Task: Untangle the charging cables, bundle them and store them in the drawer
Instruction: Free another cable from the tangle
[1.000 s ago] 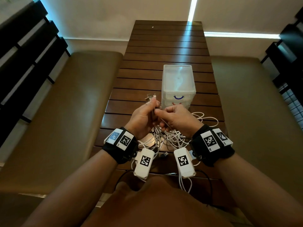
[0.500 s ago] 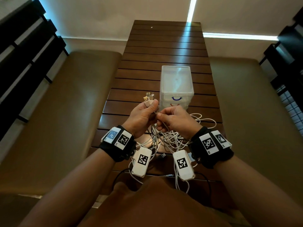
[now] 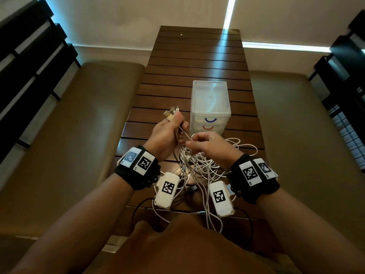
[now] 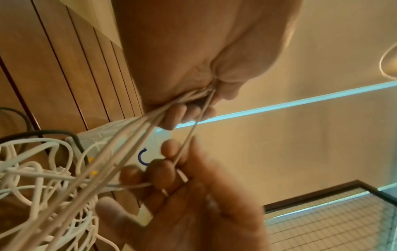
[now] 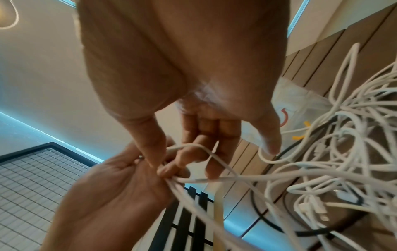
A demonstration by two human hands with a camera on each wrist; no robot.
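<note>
Closest to us, white cords hang off the near edge of the wooden table (image 3: 197, 56), and a thin black wire (image 3: 136, 209) loops there too. Two white boxes with black-and-white squares hang under our wrists.

A bit farther out sits the big messy pile of white charging cables (image 3: 201, 167). It lies on the table between our two arms, and some loops spill out to the right. From the right wrist we see plug ends mixed into the pile.

Our left hand (image 3: 166, 135) is up above the pile. Its fingers are curled tight around a bunch of the cables, just under their plugs (image 3: 172, 113). The plugs stick up out of the top of our fist. From the left wrist we see the cords come out of the bottom of our fist and run down into the pile.

Our right hand (image 3: 209, 147) is just beside the left one. Its thumb and pointer finger pinch one single cord (image 4: 189, 141), which runs straight from the left fist to those fingers. The other fingers are loosely bent.

Just behind our hands stands a small clear drawer box (image 3: 210, 107). Its drawers are closed. One has a blue handle and the one under it a red handle.

Brown padded benches (image 3: 79, 125) run along both sides of the table.
</note>
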